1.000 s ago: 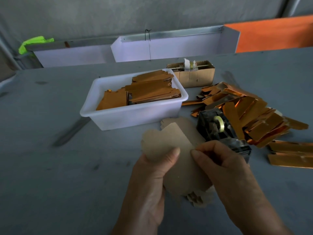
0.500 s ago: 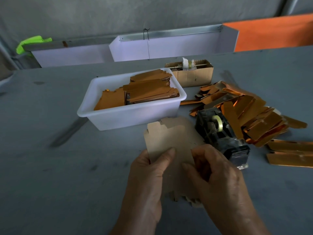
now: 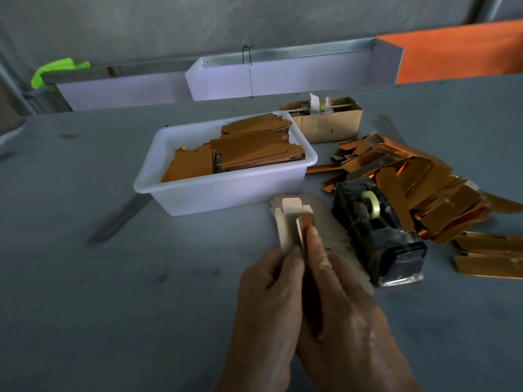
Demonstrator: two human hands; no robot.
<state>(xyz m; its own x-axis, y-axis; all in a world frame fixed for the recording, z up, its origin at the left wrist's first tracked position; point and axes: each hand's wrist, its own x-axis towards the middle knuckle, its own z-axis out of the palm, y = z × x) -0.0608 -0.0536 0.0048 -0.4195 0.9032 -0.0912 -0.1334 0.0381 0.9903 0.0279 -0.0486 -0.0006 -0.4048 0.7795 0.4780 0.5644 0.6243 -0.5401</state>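
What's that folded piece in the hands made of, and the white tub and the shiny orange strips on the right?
Folded piece: thin cardboard, matte beige outside, coppery inside; it creases sharply.
White tub: likely plastic, with smooth, slightly translucent walls.
Shiny strips: probably foil-faced card, given the mirror-like glints.

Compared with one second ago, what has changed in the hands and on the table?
The left hand and right hand have folded the flat cardboard box blank together: it was spread wide, now it is narrow, pinched between them. Both kept their hold. The white tub, tape dispenser and gold foil blanks stayed in place.
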